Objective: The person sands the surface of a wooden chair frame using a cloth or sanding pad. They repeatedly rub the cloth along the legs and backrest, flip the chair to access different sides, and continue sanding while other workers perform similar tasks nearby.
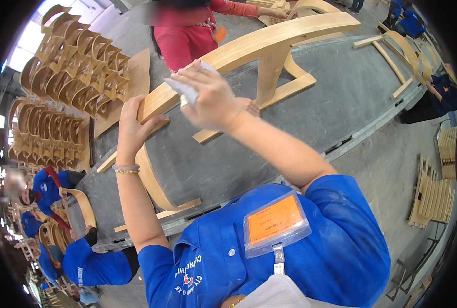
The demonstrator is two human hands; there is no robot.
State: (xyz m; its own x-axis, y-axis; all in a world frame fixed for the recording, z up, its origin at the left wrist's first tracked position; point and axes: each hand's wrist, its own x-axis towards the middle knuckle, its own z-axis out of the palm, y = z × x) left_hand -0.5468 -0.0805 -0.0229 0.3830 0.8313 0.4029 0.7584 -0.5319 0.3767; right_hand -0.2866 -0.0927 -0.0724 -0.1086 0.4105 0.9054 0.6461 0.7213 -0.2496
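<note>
Right hand (206, 97), blurred, bends its fingers about a pale grey sheet (179, 90) laid against a curved wooden beam (269, 45). Left hand (134, 120) clasps the beam's near-left end, thumb set apart from the fingers, so it sits closer to that tip. From both hands the beam's long axis stretches away to the upper right, above a dark grey tabletop (346, 79). Across stands a person in a red top (187, 42); stacked curved wooden pieces (66, 84) fill the left.
</note>
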